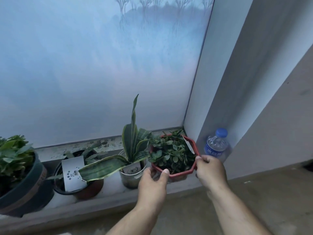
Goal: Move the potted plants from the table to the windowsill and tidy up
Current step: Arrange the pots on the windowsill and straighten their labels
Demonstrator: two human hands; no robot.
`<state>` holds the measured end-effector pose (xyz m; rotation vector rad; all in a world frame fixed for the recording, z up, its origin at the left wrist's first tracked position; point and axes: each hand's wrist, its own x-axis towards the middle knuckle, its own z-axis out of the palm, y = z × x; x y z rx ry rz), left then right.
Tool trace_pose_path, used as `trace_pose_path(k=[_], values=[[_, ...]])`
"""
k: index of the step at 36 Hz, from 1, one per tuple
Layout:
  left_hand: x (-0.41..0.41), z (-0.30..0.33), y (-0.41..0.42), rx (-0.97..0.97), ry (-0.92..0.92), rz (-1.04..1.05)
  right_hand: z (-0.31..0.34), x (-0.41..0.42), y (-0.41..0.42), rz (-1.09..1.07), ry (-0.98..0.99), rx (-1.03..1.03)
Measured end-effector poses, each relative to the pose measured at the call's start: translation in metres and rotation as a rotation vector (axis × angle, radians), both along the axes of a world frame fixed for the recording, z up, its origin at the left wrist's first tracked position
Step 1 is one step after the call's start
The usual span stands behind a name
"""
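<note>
Step in hand: seating the red octagonal pot (174, 156) at the right end of the windowsill (111, 189), tight into the corner where the frosted window (101, 65) meets the side wall. Left hand (153, 183) grips the pot's near-left rim, thumb over the lip, fingers wrapped down the outer wall. Right hand (210, 168) pinches the right rim between thumb and fingertips. Pot base is hidden by the hands, so I can't tell if it is fully down or a hair above the sill. Three more plants sit on the sill: snake plant in a clear pot (133, 172) just beside the red one, leaves touching; a brown pot with a white tag (77, 177) further left; a big dark pot (22, 184) at the left end. A water bottle (216, 145) stands on the ledge just right of the corner, near the right hand. Judgement: placement is nearly done. Next move calls for checking the pot sits flat and back from the sill's front edge, then letting go with both hands straight back, clear of the snake plant leaf and the bottle. Table is out of view, so remaining pots unknown.
</note>
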<state>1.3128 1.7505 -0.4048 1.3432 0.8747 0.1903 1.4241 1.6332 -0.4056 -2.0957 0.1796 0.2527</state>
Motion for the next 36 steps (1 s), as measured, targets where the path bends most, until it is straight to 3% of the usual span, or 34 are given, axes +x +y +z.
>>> trace_pose_path(k=[6,19,23,27,30,36], values=[[0.003,-0.002,-0.001,0.073,-0.024,0.000,0.000,0.004,0.005,-0.056,0.173,0.231],[0.010,-0.021,0.009,-0.024,-0.078,0.025,0.006,-0.029,0.003,-0.103,0.482,0.440],[0.010,-0.027,0.005,-0.060,-0.084,0.044,0.007,-0.033,0.000,-0.060,0.457,0.342],[0.011,-0.027,-0.005,-0.142,-0.005,0.047,0.012,-0.022,-0.004,-0.074,0.236,0.194],[0.012,-0.024,-0.006,-0.180,0.000,0.053,0.011,-0.014,-0.005,-0.143,0.210,0.263],[0.017,-0.024,0.004,-0.240,-0.133,0.103,0.002,-0.013,0.000,-0.185,0.383,0.457]])
